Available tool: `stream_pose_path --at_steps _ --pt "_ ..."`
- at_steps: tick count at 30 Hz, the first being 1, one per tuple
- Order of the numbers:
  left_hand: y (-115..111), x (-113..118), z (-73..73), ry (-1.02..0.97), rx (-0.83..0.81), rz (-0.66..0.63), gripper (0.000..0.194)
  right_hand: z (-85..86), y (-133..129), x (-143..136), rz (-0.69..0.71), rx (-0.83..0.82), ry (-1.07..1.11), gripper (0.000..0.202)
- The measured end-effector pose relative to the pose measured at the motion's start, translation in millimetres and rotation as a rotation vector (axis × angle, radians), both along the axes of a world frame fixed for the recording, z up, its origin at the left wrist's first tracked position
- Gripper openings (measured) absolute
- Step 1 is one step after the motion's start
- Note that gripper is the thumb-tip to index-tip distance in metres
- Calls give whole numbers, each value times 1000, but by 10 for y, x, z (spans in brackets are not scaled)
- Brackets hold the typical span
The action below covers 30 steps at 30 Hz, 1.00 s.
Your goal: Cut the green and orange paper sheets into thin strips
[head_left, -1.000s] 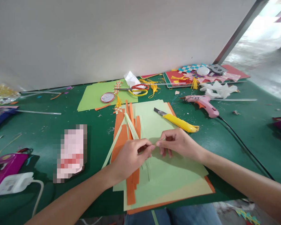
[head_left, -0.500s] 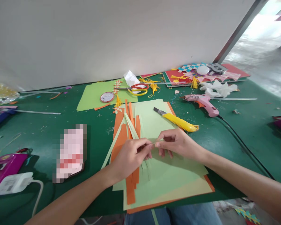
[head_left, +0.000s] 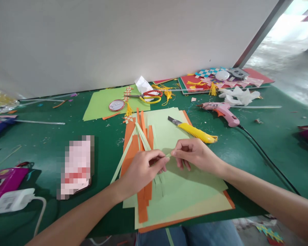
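A short piece of pale green paper strip (head_left: 168, 155) is pinched between my two hands, above a stack of light green paper sheets (head_left: 187, 198). My left hand (head_left: 150, 167) closes thumb and forefinger on its left end. On the other end, my right hand (head_left: 191, 153) holds with thumb and index finger, its other fingers curled below. Orange paper strips (head_left: 143, 208) lie on the stack's left side, partly under my left hand. A folded pale green strip (head_left: 143, 135) rests over them. Beyond my right hand lies a yellow utility knife (head_left: 196, 132), blade out.
Red-and-yellow scissors (head_left: 150, 98), a round tape roll (head_left: 116, 105) and a yellow tassel (head_left: 128, 109) lie at the back. A pink glue gun (head_left: 224, 112) with a black cord is on the right. A blurred-out pink object (head_left: 77, 165) and a white power adapter (head_left: 14, 201) are left.
My right hand has shifted slightly right, and more of the pale green strip shows between my fingertips. The left hand is almost unmoved.
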<state>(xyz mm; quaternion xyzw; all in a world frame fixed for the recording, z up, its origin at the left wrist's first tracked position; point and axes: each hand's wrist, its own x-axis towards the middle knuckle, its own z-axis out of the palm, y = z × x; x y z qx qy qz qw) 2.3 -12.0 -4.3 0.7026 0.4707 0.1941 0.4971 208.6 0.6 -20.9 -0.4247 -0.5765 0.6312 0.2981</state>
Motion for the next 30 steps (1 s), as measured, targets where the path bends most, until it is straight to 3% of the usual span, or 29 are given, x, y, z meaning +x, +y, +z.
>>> stream_pose_path --at_steps 7,16,23,30 --pt "12 -4 14 2 -12 -2 27 23 -7 -14 -6 43 -34 30" --pt "41 -7 41 21 -19 -14 29 0 15 -5 92 59 -134 15" --pt "31 4 28 67 -25 -54 26 -23 -23 -38 77 66 -148 6" --pt "15 -18 25 54 -55 -70 28 -42 -66 -71 -30 135 -176 2"
